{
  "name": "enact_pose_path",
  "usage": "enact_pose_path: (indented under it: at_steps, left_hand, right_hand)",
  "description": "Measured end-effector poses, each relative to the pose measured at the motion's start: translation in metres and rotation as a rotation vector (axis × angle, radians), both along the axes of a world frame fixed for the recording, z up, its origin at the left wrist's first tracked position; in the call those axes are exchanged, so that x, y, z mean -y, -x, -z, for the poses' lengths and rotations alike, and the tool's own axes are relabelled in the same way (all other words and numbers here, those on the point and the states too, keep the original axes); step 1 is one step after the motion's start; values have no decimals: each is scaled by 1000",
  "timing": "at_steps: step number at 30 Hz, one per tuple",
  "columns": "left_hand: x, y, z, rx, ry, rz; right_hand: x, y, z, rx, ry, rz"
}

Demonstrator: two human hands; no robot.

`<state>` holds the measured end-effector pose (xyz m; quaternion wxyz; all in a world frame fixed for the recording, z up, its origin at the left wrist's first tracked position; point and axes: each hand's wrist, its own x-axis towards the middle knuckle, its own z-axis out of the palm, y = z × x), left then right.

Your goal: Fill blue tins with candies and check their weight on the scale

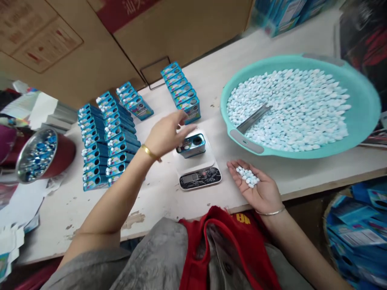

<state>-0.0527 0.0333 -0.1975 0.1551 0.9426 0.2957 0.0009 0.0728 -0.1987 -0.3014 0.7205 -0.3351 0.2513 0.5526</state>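
On the kitchen scale (pixel 200 178), whose display appears to read zero, stands a small blue box (pixel 191 146) with a dark round hole and white pieces in its top. My left hand (pixel 169 135) hovers at this box's upper left, index finger and thumb apart; its other fingers are partly hidden, and whether they touch the box I cannot tell. Palm up to the right of the scale, my right hand (pixel 266 193) carries a small heap of white candies (pixel 248 176) on its spread fingers and palm.
A turquoise basin (pixel 363 104) of pale candies holds a metal scoop (pixel 254 118). Rows of blue boxes (pixel 116 141) stand left, another row (pixel 181 88) behind the scale. A red pot (pixel 65 151) is far left; cardboard cartons (pixel 187 28) line the back. More blue packs (pixel 359 233) lie lower right.
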Motion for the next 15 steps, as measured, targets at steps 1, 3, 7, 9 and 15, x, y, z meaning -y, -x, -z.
enact_pose_path:
  at_steps: [1,3,7,9,15]
  left_hand:
    - [-11,3,12,4,52,-42]
    - [-28,9,38,-16,198,-91]
    - [-41,21,76,61,514,-154]
    - [-40,26,82,99,561,-181]
    - [-27,36,88,136,546,-155]
  right_hand:
    - [-2,-1,1,8,2,-3]
    - [-6,-1,3,17,8,-13]
    - [-8,5,2,10,23,-27]
    - [-6,11,2,3,34,-37]
    - [7,22,2,-8,54,-50]
